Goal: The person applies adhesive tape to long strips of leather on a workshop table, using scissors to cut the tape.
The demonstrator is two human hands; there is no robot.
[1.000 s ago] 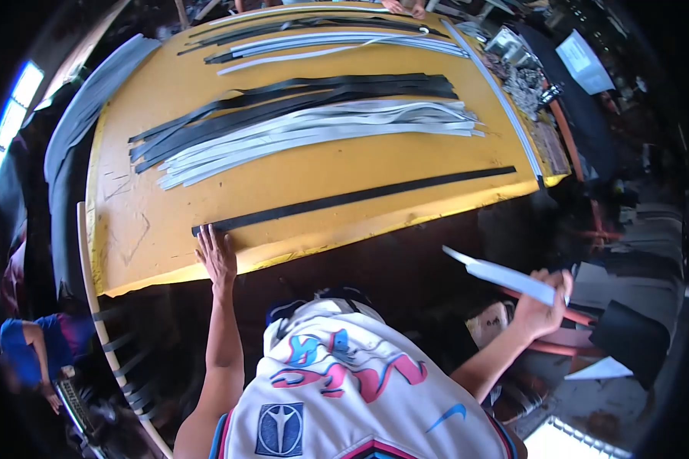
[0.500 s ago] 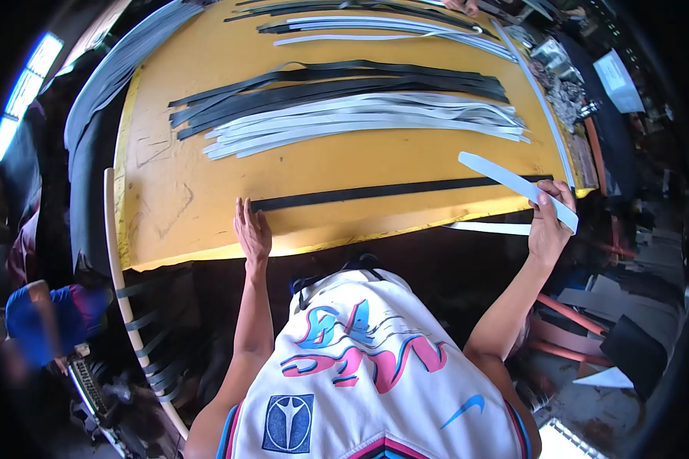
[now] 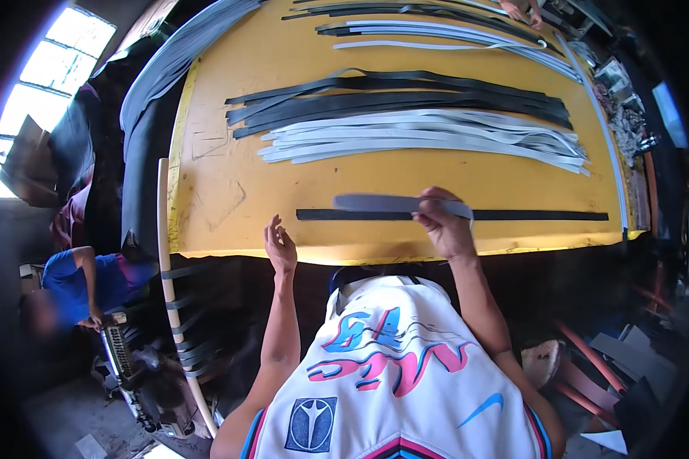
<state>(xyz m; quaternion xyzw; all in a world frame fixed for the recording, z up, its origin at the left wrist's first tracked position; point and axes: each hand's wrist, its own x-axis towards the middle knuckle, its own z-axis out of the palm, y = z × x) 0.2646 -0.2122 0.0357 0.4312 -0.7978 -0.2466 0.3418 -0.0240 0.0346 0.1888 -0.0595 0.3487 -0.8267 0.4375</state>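
Note:
A single black strip [image 3: 536, 216] lies lengthwise along the near part of the yellow table. My right hand [image 3: 445, 229] is closed on a pale grey-white strip [image 3: 375, 203], holding it above the middle of the black one. The pale strip's free end points left, and a short piece hangs behind my fingers. Just left of the black strip's left end is my left hand [image 3: 280, 245], empty, with fingers apart and slightly bent. Farther up the table lie a bundle of white strips [image 3: 406, 139] and, behind it, a bundle of black strips [image 3: 413, 104].
More strips [image 3: 444, 30] lie at the far side of the yellow table [image 3: 237, 183], near another person's hands [image 3: 522, 11]. Grey sheets [image 3: 149, 99] hang over the left edge, beside a pale pole [image 3: 165, 252]. At lower left a person in blue [image 3: 92, 279] bends over.
My right hand has swung left with the pale strip, from the black strip's right end to its middle. My left hand has come off the black strip's left end. The view has shifted.

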